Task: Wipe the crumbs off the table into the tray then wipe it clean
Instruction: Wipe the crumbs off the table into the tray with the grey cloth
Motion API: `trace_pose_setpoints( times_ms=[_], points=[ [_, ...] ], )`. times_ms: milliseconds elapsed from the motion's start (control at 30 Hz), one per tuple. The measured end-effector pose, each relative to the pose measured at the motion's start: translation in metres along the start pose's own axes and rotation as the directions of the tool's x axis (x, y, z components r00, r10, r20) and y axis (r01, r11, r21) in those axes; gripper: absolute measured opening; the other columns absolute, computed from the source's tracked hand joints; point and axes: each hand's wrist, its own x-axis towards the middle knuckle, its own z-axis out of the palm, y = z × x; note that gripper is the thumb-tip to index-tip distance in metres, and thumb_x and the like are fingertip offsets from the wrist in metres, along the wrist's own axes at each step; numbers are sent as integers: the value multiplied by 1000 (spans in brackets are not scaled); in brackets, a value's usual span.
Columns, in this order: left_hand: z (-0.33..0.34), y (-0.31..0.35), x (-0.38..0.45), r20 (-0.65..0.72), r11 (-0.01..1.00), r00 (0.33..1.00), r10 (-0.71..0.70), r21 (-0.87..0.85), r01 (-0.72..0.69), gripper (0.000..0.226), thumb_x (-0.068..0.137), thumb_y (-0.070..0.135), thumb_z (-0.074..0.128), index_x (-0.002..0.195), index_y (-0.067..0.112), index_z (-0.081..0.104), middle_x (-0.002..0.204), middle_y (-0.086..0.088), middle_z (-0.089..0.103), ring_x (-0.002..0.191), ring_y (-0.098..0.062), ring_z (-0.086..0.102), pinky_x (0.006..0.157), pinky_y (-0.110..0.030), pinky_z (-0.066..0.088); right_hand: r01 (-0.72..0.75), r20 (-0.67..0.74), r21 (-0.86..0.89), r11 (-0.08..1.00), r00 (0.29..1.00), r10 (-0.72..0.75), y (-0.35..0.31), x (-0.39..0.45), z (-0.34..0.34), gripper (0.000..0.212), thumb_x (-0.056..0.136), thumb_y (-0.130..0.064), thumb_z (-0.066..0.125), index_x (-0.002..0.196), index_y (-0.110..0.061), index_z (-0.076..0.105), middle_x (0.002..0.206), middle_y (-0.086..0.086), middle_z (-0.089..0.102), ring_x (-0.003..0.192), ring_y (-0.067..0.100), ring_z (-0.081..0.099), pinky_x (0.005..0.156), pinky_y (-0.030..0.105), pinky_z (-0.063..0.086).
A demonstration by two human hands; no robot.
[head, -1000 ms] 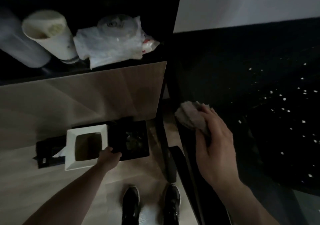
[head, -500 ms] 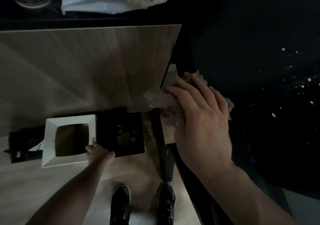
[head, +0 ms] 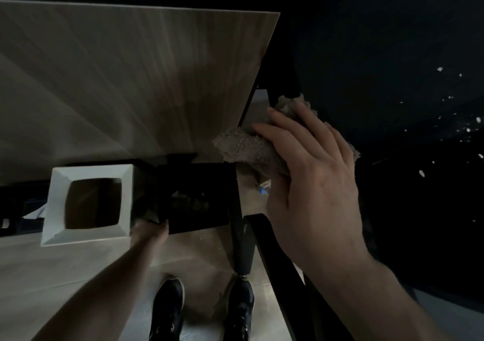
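Note:
The black table (head: 392, 52) fills the right side, with several white crumbs (head: 421, 173) scattered toward its right. My right hand (head: 314, 183) lies flat on a grey-brown cloth (head: 243, 149) at the table's left edge, the cloth hanging over the edge. Below that edge my left hand (head: 152, 232) grips the near rim of a black tray (head: 199, 194) that holds a small heap of crumbs. The tray is held low, above the floor, just left of the table edge.
A white square-rimmed bin (head: 89, 204) stands on the floor right beside the tray's left. A pale wooden panel (head: 131, 78) rises behind both. A black table leg (head: 243, 249) and my two dark shoes (head: 167, 312) are below.
The view has tilted down. My right hand has slid the cloth left along the table to its left edge, over the tray. My left hand keeps hold of the tray.

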Motion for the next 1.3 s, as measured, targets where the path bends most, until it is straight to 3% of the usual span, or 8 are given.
trace_pose_setpoints(
  times_ms=[167, 367, 700, 833, 900, 1000, 1167, 1300],
  points=[
    [2, -3, 9, -6, 984, 992, 129, 127, -127, 50, 101, 45, 42, 118, 5, 67, 105, -20, 70, 98, -36, 67, 77, -37, 52, -6, -25, 60, 998, 1000, 8, 3, -1, 1, 53, 93, -6, 63, 142, -27, 61, 155, -12, 52, 156, 10, 26, 129, 40, 14],
    [-19, 15, -2, 66, 959, 977, 201, 190, -210, 52, 86, 21, 60, 137, 11, 53, 121, -18, 67, 110, -37, 64, 85, -36, 54, -15, -38, 110, 994, 999, 19, 1, -3, -1, 52, 95, -11, 58, 144, -29, 58, 154, -14, 52, 156, 6, 24, 130, 39, 12],
    [-113, -32, -125, 92, 968, 986, 142, 193, -157, 26, 78, 17, 59, 99, 8, 70, 93, -14, 74, 85, -33, 72, 75, -39, 60, -113, 114, 156, 981, 989, 95, -4, -53, -41, 50, 100, -14, 55, 149, -24, 54, 161, -10, 45, 160, 9, 15, 131, 43, 13],
    [-177, -46, -212, 107, 938, 977, 183, 279, -207, 19, 83, 19, 57, 93, 12, 71, 96, -12, 76, 89, -32, 73, 75, -36, 59, -276, 154, 256, 926, 958, 243, -10, -94, -85, 55, 97, -2, 56, 148, -23, 54, 157, -8, 49, 152, 12, 36, 125, 32, 28],
    [-209, -53, -255, 111, 923, 968, 225, 294, -249, 20, 85, 18, 54, 94, 14, 71, 95, -10, 75, 89, -31, 72, 73, -36, 59, -425, 140, 375, 824, 904, 403, -27, -107, -117, 52, 97, 0, 53, 142, -25, 59, 142, -12, 61, 135, 7, 55, 112, 18, 39],
    [-242, -65, -305, 173, 914, 951, 256, 277, -296, 20, 86, 19, 51, 87, 15, 70, 82, -4, 72, 76, -27, 71, 72, -39, 61, -668, 209, 473, 575, 719, 663, -43, -129, -155, 35, 103, -11, 51, 129, -30, 63, 112, -15, 71, 101, 1, 65, 91, 22, 50],
    [-280, -75, -366, 211, 930, 936, 282, 178, -320, 18, 86, 13, 52, 88, 20, 69, 78, -3, 73, 60, -24, 74, 66, -41, 64, -787, 293, 568, 241, 467, 834, -41, -168, -190, 27, 104, -16, 50, 127, -20, 65, 106, -1, 69, 107, 25, 66, 86, 39, 54],
    [-295, -79, -405, 198, 938, 929, 313, 90, -335, 18, 88, 8, 52, 88, 18, 67, 78, -4, 72, 60, -24, 74, 60, -39, 63, -774, 123, 507, 381, 501, 856, -17, -190, -219, 29, 101, -22, 48, 125, -27, 64, 107, -4, 71, 104, 23, 67, 84, 37, 53]
  ],
)
